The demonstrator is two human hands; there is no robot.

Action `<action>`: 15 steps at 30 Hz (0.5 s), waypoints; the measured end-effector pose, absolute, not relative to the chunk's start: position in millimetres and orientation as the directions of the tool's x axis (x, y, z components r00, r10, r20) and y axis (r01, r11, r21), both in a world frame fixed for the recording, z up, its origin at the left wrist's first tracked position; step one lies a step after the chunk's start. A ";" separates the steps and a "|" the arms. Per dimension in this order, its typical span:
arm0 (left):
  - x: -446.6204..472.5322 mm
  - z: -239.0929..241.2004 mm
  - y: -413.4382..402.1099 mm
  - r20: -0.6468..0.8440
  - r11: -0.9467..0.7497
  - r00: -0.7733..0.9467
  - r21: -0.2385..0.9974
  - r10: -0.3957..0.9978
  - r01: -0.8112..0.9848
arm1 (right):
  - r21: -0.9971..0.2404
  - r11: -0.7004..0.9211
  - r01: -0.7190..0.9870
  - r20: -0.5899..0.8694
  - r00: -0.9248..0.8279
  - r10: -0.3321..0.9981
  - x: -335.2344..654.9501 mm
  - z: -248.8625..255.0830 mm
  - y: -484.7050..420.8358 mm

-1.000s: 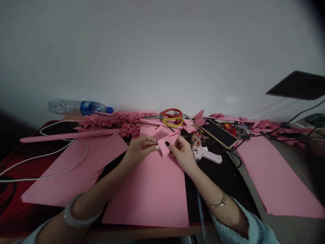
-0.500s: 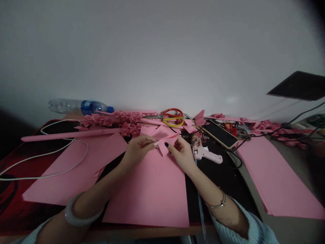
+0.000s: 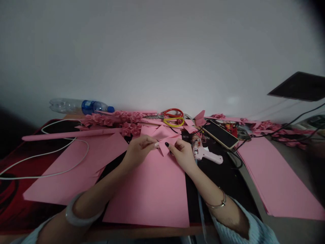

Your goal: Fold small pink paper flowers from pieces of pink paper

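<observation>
Both my hands pinch a small folded piece of pink paper [image 3: 165, 145] just above a large pink sheet [image 3: 149, 189] in the middle of the desk. My left hand [image 3: 139, 150] grips its left corner with thumb and fingertips pressed together. My right hand [image 3: 180, 152], with a dark-painted thumbnail, holds the right side, fingers curled around the fold. A pale bangle circles my left wrist and a thin metal bracelet my right.
A pink glue gun [image 3: 206, 153] lies right of my hands, a phone [image 3: 220, 134] beyond it. Scissors [image 3: 172, 117] with red and yellow handles, folded pink paper flowers [image 3: 111, 119] and a water bottle [image 3: 78, 105] line the wall. White cable [image 3: 50, 149] loops at left. More pink sheets [image 3: 274, 176] lie right.
Barely anything: my hands keep pinching the small pink piece, the fingers shifting slightly on its fold.
</observation>
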State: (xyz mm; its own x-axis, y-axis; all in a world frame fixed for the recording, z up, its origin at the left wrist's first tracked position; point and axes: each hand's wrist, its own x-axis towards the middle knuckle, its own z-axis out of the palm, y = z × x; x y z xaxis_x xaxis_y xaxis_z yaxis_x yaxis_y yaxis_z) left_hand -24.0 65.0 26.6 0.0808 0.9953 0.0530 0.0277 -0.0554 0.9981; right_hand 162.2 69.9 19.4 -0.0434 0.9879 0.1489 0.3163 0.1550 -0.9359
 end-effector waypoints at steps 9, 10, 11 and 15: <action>-24.2 24.0 65.9 0.023 -0.023 0.078 1.000 0.997 -0.007 | -0.943 0.104 0.316 0.102 -0.022 0.995 162.5 22.0 69.0; -24.2 24.3 65.7 0.023 -0.024 0.078 1.000 0.997 0.004 | -0.943 0.104 0.316 0.103 -0.022 0.994 162.6 22.1 68.8; -24.1 24.5 65.5 0.023 -0.024 0.075 1.000 0.997 0.007 | -0.944 0.105 0.314 0.103 -0.021 0.994 162.7 22.1 68.6; -23.5 24.4 65.9 0.016 -0.013 0.067 0.999 0.998 -0.044 | -0.944 0.100 0.315 0.098 -0.020 0.995 163.2 21.6 68.3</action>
